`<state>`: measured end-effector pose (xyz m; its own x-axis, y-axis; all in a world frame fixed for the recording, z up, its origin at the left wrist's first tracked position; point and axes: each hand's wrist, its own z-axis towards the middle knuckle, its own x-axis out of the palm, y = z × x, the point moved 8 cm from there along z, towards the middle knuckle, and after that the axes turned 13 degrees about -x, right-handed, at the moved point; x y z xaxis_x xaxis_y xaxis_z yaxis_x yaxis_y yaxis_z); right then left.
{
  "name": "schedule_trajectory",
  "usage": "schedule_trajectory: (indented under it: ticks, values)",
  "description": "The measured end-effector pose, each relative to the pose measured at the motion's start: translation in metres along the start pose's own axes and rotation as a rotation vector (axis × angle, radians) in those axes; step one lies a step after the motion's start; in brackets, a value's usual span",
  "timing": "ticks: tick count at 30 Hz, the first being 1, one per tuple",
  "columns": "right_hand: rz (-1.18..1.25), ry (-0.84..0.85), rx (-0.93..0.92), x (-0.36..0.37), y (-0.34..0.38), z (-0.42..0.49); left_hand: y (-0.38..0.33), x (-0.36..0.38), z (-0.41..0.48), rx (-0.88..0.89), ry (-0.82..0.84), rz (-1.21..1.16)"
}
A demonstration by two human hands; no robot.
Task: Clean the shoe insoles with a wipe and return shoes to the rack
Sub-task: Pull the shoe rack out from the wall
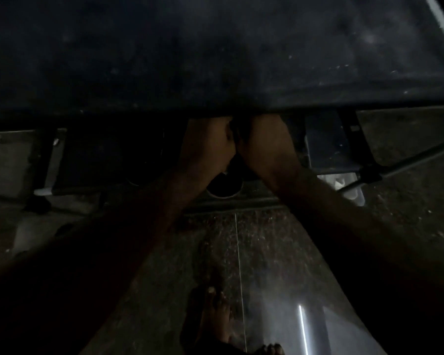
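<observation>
Very dark frame. Both arms reach forward under the top shelf (215,60) of the shoe rack (369,172); its dusty dark fabric fills the upper half of the view. Left hand (208,147) and right hand (264,147) sit side by side, nearly touching, at about 12 o'clock from the bare feet (215,311). Fingertips vanish under the shelf edge, so I cannot tell whether they are curled on something or just pressed together. A dark shoe (224,184) with a pale sole rim lies on a lower tier just at 6 o'clock of the hands, heel toward the camera. A small pale scrap shows by the left wrist — maybe the wipe, too dim to confirm. Whether either hand touches the shoe is unclear. At 3 o'clock a white bag-like item (344,185) sits under the rack frame. Glossy speckled floor tile (267,252) lies below.

Judgement: this looks like either placing or fetching a shoe on the rack.

Risks:
- poor light — the shoe could be seated crooked or half off the tier and slide to the floor
- knuckles may catch the shelf edge above
- the fabric tier may sag under a push, tipping the shoe
- wipe could be left inside the rack
</observation>
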<state>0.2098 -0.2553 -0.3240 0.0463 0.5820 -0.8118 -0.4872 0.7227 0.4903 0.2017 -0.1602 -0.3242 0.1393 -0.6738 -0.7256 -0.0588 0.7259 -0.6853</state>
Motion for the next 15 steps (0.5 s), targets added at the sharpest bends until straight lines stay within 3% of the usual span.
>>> schedule_trajectory:
  ticks: [4, 9, 12, 15]
  values:
    - [-0.076, 0.002, -0.076, 0.002, 0.007, 0.012, 0.008, -0.010, 0.009, 0.107, -0.151, 0.135]
    - [-0.231, 0.119, -0.060, -0.009, 0.017, 0.006, -0.003, -0.014, -0.005, 0.147, -0.118, 0.069]
    - [-0.271, 0.119, -0.043, -0.024, 0.049, -0.037, -0.011, -0.027, -0.059, 0.184, -0.089, 0.162]
    - [-0.253, 0.069, -0.153, -0.024, 0.095, -0.129, -0.017, -0.040, -0.159, 0.268, -0.158, 0.270]
